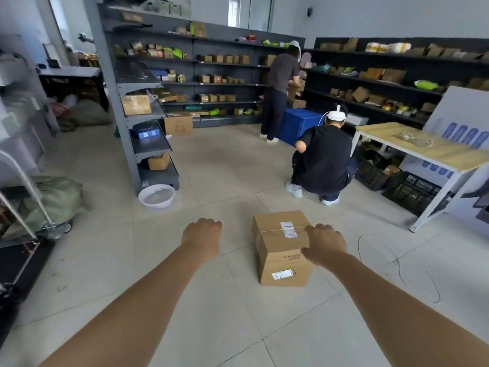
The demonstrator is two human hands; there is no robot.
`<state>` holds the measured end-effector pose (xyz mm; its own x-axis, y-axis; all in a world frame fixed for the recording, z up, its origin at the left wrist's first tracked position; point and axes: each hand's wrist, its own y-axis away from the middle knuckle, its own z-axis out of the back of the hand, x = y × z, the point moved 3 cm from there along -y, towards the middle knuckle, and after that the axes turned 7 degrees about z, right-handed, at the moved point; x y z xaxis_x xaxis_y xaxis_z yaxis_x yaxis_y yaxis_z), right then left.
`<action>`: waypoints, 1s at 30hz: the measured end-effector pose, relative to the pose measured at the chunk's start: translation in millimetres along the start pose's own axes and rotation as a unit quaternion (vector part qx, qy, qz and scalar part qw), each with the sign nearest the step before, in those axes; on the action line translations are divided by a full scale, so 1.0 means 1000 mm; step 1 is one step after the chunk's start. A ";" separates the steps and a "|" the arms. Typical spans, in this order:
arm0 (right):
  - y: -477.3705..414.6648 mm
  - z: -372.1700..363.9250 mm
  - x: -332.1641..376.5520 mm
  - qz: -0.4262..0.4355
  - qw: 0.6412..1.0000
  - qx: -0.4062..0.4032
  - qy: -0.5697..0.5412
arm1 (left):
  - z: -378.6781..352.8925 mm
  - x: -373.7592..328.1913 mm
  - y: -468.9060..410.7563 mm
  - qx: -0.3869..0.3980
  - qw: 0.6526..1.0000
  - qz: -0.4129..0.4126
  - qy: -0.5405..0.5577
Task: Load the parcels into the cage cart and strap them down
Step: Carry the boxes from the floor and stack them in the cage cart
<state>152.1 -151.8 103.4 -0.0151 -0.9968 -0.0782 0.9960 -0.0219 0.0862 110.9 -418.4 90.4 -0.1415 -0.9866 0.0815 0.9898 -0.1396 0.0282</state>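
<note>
Where the pale tiled floor (238, 168) spreads below dark, parcel-laden shelving (232, 72) in the upper frame, a taped cardboard box (280, 250) stands at lower centre. The right hand (324, 243) grips its upper right edge, thumb on the near face. The left hand (202, 234) hovers apart at the box's left, fingers loosely bent, holding nothing.

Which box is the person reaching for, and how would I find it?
Look at the pale tiled floor in the middle of the storeroom, nearer than the crouching person in black. One brown cardboard box stands there alone, taped shut, white labels on top and front, the right hand at its right edge. Other boxes are all back by the dark shelves.
</note>
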 end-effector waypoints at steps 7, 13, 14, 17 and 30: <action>-0.082 -0.046 -0.071 -0.041 0.998 0.048 -0.007 | -0.039 -0.071 -0.108 0.031 0.998 -0.048 0.002; -0.165 -0.079 -0.121 -0.056 0.994 0.092 -0.004 | -0.078 -0.118 -0.201 0.082 0.994 -0.069 0.016; -0.178 -0.085 -0.128 -0.059 0.993 0.100 -0.005 | -0.084 -0.124 -0.215 0.092 0.993 -0.069 0.018; -0.215 -0.101 -0.148 -0.061 0.991 0.121 -0.006 | -0.102 -0.142 -0.255 0.121 0.990 -0.068 0.014; -0.383 -0.194 -0.253 -0.016 0.977 0.212 -0.026 | -0.202 -0.233 -0.400 0.262 0.963 0.028 0.055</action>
<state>-208.1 123.5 -102.8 -0.0602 -0.9975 -0.0381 0.8697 -0.0711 0.4885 -248.7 -149.6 -140.6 -0.0570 -0.9983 -0.0085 0.8478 -0.0529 0.5276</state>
